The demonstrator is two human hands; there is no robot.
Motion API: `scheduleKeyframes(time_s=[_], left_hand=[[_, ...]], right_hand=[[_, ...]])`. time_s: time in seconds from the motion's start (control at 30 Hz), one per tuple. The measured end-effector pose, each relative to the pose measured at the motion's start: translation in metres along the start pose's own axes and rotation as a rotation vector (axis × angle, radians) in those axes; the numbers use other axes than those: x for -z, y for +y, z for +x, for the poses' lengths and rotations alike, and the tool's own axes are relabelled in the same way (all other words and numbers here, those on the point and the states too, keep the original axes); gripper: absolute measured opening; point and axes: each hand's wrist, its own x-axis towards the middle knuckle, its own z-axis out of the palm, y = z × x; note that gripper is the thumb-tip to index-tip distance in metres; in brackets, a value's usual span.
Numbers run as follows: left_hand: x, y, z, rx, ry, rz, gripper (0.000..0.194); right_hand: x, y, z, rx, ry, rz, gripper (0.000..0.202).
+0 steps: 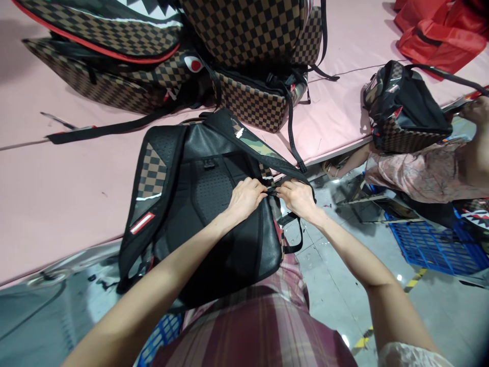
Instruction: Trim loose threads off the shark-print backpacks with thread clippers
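Note:
A black backpack (229, 244) with checkered and camouflage patches lies back side up across my lap and the table edge. Its two padded shoulder straps spread toward the left and the upper right. My left hand (247, 198) is closed at the bag's right edge, pinching a short piece of black strap (272, 191). Facing it, my right hand (297, 198) pinches the same strap from the other side, fingers pressed together. The fingertips of both hands nearly meet there. Below them a black loop of webbing (300, 239) hangs off the bag's side.
Checkered backpacks (244, 30) are piled on the pink table (57, 204) beyond the bag. Red bags (439, 46) lie at the far right. A person at the right holds another checkered backpack (412, 112). A blue crate (435, 244) stands on the floor.

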Motion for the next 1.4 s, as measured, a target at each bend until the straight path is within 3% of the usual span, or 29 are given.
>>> scheduleKeyframes(time_s=[0.13,0.2,0.3,0.4,0.43,0.5,0.6,0.7,0.8,0.93,1.03,1.1,1.17,1.3,1.4], left_hand=[[0.002,0.007,0.009,0.029,-0.046,-0.018,0.020],[0.012,0.011,0.007,0.042,-0.088,-0.150,0.022],[0.040,0.010,-0.022,0.039,-0.182,-0.481,0.030],[0.069,-0.004,-0.094,0.043,-0.208,-0.517,0.043],[0.074,-0.010,-0.126,0.051,-0.139,-0.466,0.039],[0.077,-0.021,-0.192,0.212,0.053,-0.251,0.022],[0.061,-0.029,-0.275,0.279,0.049,-0.054,0.066],[0.039,-0.035,-0.309,0.261,0.040,0.024,0.072],[0.032,-0.048,-0.295,0.189,0.127,0.032,0.068],[0.040,-0.060,-0.231,0.110,0.257,0.045,0.059],[0.042,-0.050,-0.175,0.144,0.343,0.074,0.056],[0.037,-0.038,-0.150,0.146,0.358,0.085,0.056],[0.031,-0.027,-0.138,0.145,0.327,0.085,0.059],[0.020,-0.021,-0.148,0.118,0.282,0.051,0.070],[0.011,-0.026,-0.160,0.103,0.310,0.006,0.070]], right_hand=[[-0.002,0.000,0.002,0.010,-0.005,0.049,0.028],[0.001,-0.002,0.003,-0.025,0.004,0.120,0.025],[0.015,-0.002,-0.003,-0.116,0.074,0.431,0.022],[0.034,0.000,-0.031,-0.245,0.158,0.929,0.025],[0.038,-0.002,-0.046,-0.300,0.184,1.054,0.027],[0.036,-0.012,-0.081,-0.419,0.223,1.172,0.029],[0.003,-0.050,-0.130,-0.612,0.196,1.153,0.033],[-0.039,-0.092,-0.146,-0.678,0.136,1.174,0.049],[-0.053,-0.101,-0.123,-0.675,0.270,1.246,0.047],[-0.024,-0.067,-0.062,-0.608,0.583,1.181,0.036],[-0.003,-0.047,-0.031,-0.607,0.718,0.971,0.034],[-0.002,-0.045,-0.025,-0.615,0.697,0.824,0.033],[-0.009,-0.049,-0.029,-0.604,0.626,0.731,0.038],[-0.028,-0.072,-0.047,-0.547,0.562,0.577,0.043],[-0.042,-0.110,-0.055,-0.434,0.472,0.441,0.041]])
